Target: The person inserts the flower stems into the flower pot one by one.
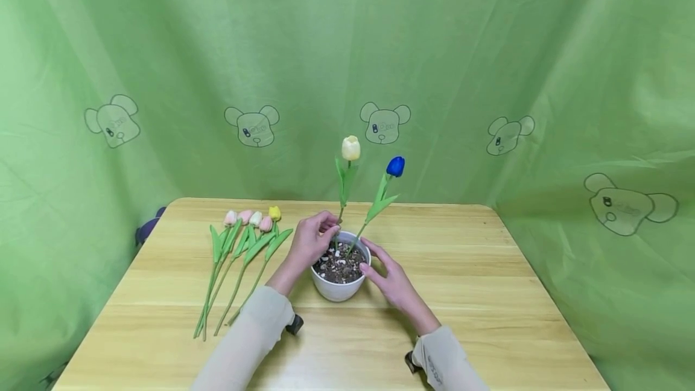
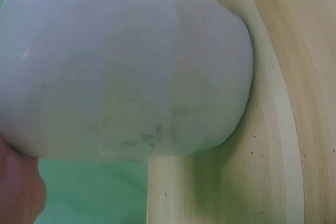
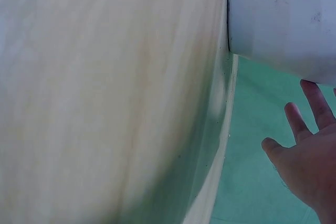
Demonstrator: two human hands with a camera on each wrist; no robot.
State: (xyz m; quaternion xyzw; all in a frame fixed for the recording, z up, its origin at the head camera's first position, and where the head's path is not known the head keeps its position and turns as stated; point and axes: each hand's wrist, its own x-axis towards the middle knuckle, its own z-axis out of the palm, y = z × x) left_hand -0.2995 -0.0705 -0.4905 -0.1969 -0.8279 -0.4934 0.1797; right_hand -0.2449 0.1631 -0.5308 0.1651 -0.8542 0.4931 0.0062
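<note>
Cream-coloured tulip (image 1: 351, 148) in the round, white, soil-filled pot (image 1: 338, 291), touched by the spread right hand (image 1: 392, 280), is pinched low by the left hand (image 1: 309, 240), where its seemingly light, bendable stem (image 1: 341, 216) is best held.

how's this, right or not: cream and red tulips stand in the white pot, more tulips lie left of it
Not quite: the head view shows a blue tulip, not red, beside the cream tulip in the white pot; the rest is right.
</note>
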